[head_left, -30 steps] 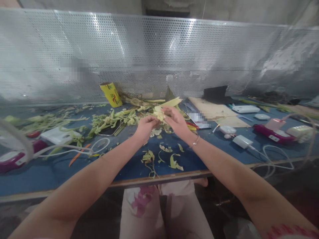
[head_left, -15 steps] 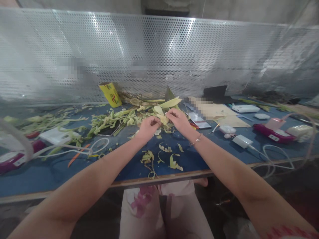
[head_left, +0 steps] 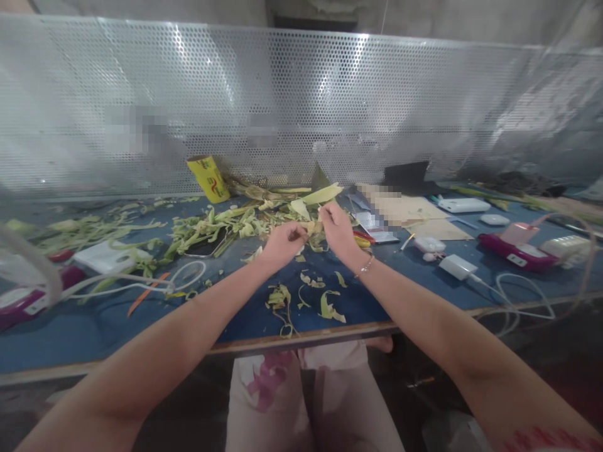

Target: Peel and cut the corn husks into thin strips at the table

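My left hand (head_left: 281, 243) and my right hand (head_left: 337, 230) meet over the blue table (head_left: 235, 311), both pinched on a small pale yellow-green leaf piece (head_left: 311, 227) held between them. The fingers of both hands are closed round it. A bracelet sits on my right wrist. Just behind the hands lies a heap of green and yellow leaf strips (head_left: 226, 225). Loose leaf scraps (head_left: 306, 295) lie on the table below my wrists.
A perforated metal screen (head_left: 301, 107) backs the table. A yellow packet (head_left: 208, 179) leans against it. White and magenta devices (head_left: 516, 245) with cables lie right; a white box (head_left: 110, 256), cables and an orange stick (head_left: 147, 293) lie left. Cardboard (head_left: 414, 216) lies back right.
Both hands have come down a little toward the table and closer together, and the leaf piece has dropped with them, now mostly hidden between the fingers.
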